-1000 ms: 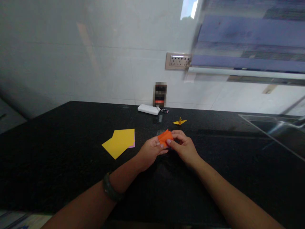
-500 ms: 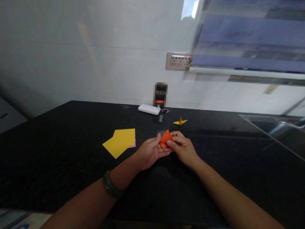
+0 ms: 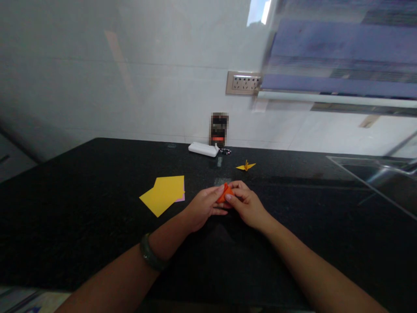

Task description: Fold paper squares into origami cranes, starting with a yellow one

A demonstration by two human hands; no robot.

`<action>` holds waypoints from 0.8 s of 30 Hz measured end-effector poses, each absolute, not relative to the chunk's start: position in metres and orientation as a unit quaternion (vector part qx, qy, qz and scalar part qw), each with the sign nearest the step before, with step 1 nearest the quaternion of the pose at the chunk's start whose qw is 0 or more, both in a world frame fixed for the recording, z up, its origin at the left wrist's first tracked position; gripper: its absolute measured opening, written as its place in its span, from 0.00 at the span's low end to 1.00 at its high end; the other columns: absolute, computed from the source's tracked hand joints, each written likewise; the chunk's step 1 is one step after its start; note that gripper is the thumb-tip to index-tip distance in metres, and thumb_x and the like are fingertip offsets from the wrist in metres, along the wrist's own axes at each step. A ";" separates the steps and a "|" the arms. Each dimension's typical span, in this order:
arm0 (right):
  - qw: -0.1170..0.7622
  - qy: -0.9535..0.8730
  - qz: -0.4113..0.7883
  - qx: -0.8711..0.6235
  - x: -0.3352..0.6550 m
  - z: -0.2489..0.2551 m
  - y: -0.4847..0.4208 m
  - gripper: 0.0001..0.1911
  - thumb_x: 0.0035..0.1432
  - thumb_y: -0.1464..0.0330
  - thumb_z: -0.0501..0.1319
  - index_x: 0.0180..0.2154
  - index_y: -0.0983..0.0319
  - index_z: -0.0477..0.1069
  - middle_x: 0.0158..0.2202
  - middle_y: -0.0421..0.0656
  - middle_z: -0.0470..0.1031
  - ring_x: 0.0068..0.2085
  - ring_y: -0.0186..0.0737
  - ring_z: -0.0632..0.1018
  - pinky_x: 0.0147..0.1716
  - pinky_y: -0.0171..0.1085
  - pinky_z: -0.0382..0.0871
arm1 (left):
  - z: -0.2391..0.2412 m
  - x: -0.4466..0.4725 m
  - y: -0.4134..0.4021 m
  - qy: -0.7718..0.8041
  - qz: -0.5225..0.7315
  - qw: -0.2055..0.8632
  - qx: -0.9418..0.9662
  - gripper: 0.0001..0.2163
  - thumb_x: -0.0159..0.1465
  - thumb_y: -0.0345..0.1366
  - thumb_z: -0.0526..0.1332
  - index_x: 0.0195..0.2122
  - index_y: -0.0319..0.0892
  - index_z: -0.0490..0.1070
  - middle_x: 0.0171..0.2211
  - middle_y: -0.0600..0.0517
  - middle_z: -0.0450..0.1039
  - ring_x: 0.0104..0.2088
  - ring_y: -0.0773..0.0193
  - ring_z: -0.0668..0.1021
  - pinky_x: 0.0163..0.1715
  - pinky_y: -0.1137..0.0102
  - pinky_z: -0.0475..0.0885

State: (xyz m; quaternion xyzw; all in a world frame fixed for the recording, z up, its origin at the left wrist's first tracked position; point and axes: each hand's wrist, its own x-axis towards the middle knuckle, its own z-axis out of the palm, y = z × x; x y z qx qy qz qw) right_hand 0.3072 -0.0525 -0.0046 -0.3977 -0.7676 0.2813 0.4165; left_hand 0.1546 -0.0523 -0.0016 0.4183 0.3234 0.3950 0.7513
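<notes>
Hands: your left hand (image 3: 203, 206) and right hand (image 3: 247, 204) both pinch the orange paper (image 3: 224, 192), centre frame, over the counter (image 3: 97, 217). Risk: uneven pressure could skew its crease.

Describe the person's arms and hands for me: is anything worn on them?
Both forearms are bare, with no sleeves in view. The left hand and right hand wear no gloves. A dark, chunky wristband circles the left wrist; the right wrist carries nothing. Rings are too small to tell.

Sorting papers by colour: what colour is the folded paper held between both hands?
The small folded paper is orange; head view shows it.
</notes>
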 end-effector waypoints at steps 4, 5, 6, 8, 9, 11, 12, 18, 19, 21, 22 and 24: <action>0.393 -0.802 0.247 -0.377 0.307 -0.007 -0.054 0.08 0.55 0.71 0.55 0.30 0.61 0.73 0.36 0.44 0.64 0.41 0.37 0.67 0.41 0.38 0.63 | 0.000 0.153 -0.052 0.349 0.391 0.733 0.433 0.11 0.54 0.39 0.60 0.36 0.38 0.70 0.29 0.50 0.70 0.28 0.68 0.74 0.27 0.73 0.69; 0.389 -0.806 0.242 -0.375 0.307 -0.007 -0.054 0.08 0.55 0.72 0.55 0.30 0.60 0.73 0.36 0.43 0.64 0.41 0.37 0.67 0.41 0.39 0.63 | 0.000 0.153 -0.052 0.350 0.399 0.735 0.421 0.11 0.55 0.39 0.59 0.36 0.38 0.70 0.28 0.50 0.70 0.27 0.68 0.73 0.27 0.72 0.69; 0.385 -0.810 0.237 -0.374 0.307 -0.006 -0.055 0.07 0.54 0.72 0.56 0.32 0.60 0.73 0.37 0.43 0.64 0.41 0.37 0.67 0.42 0.39 0.63 | 0.001 0.153 -0.052 0.348 0.408 0.738 0.409 0.11 0.55 0.39 0.59 0.36 0.37 0.69 0.28 0.50 0.70 0.26 0.69 0.73 0.26 0.72 0.69; 0.381 -0.817 0.230 -0.368 0.306 -0.005 -0.056 0.07 0.53 0.72 0.57 0.34 0.59 0.73 0.38 0.43 0.63 0.42 0.37 0.67 0.43 0.39 0.63 | 0.002 0.154 -0.052 0.337 0.426 0.744 0.389 0.11 0.56 0.38 0.58 0.35 0.36 0.69 0.29 0.49 0.70 0.26 0.69 0.73 0.26 0.72 0.69; 0.379 -0.821 0.226 -0.363 0.307 -0.005 -0.057 0.08 0.52 0.72 0.58 0.35 0.58 0.73 0.38 0.43 0.63 0.43 0.37 0.67 0.43 0.39 0.63 | 0.003 0.154 -0.051 0.331 0.435 0.744 0.384 0.11 0.56 0.38 0.58 0.35 0.36 0.70 0.30 0.49 0.70 0.26 0.69 0.73 0.26 0.72 0.69; 0.372 -0.832 0.215 -0.351 0.307 -0.003 -0.058 0.09 0.50 0.73 0.60 0.35 0.58 0.73 0.40 0.43 0.62 0.43 0.38 0.67 0.44 0.39 0.62 | 0.003 0.154 -0.051 0.323 0.450 0.742 0.378 0.10 0.56 0.38 0.57 0.33 0.35 0.70 0.29 0.48 0.70 0.27 0.68 0.73 0.25 0.73 0.69; 0.365 -0.839 0.207 -0.346 0.308 -0.002 -0.059 0.09 0.49 0.73 0.60 0.35 0.57 0.73 0.40 0.43 0.62 0.44 0.38 0.67 0.44 0.39 0.62 | 0.003 0.155 -0.051 0.320 0.455 0.741 0.376 0.10 0.57 0.38 0.57 0.33 0.35 0.70 0.29 0.48 0.70 0.28 0.67 0.73 0.24 0.73 0.69; 0.309 -0.870 0.138 -0.358 0.312 0.005 -0.062 0.08 0.49 0.70 0.60 0.35 0.57 0.74 0.45 0.45 0.62 0.45 0.42 0.66 0.44 0.42 0.63 | 0.001 0.156 -0.051 0.312 0.446 0.742 0.391 0.10 0.56 0.38 0.57 0.33 0.36 0.70 0.29 0.49 0.71 0.28 0.65 0.73 0.27 0.71 0.68; 0.305 -0.871 0.134 -0.361 0.311 0.006 -0.062 0.08 0.50 0.70 0.60 0.35 0.57 0.73 0.45 0.46 0.62 0.46 0.42 0.66 0.44 0.43 0.63 | 0.001 0.156 -0.051 0.314 0.443 0.739 0.399 0.10 0.56 0.39 0.57 0.33 0.36 0.70 0.28 0.49 0.71 0.27 0.66 0.73 0.26 0.72 0.67; 0.301 -0.873 0.133 -0.360 0.310 0.006 -0.064 0.11 0.51 0.70 0.59 0.38 0.56 0.72 0.46 0.46 0.62 0.46 0.43 0.66 0.45 0.43 0.62 | 0.000 0.157 -0.052 0.317 0.443 0.730 0.413 0.11 0.55 0.39 0.58 0.34 0.36 0.71 0.28 0.50 0.71 0.26 0.68 0.72 0.26 0.74 0.65; 0.299 -0.874 0.134 -0.358 0.309 0.006 -0.065 0.13 0.51 0.71 0.59 0.40 0.55 0.72 0.47 0.46 0.62 0.47 0.43 0.66 0.45 0.44 0.62 | 0.000 0.157 -0.052 0.315 0.444 0.727 0.418 0.11 0.55 0.39 0.59 0.34 0.36 0.71 0.28 0.50 0.71 0.26 0.68 0.72 0.26 0.74 0.65; 0.295 -0.877 0.133 -0.354 0.307 0.007 -0.066 0.14 0.51 0.71 0.59 0.42 0.55 0.71 0.48 0.46 0.62 0.47 0.43 0.65 0.46 0.44 0.62 | 0.000 0.157 -0.052 0.305 0.451 0.729 0.415 0.11 0.56 0.40 0.58 0.33 0.35 0.71 0.28 0.49 0.71 0.27 0.68 0.72 0.28 0.74 0.65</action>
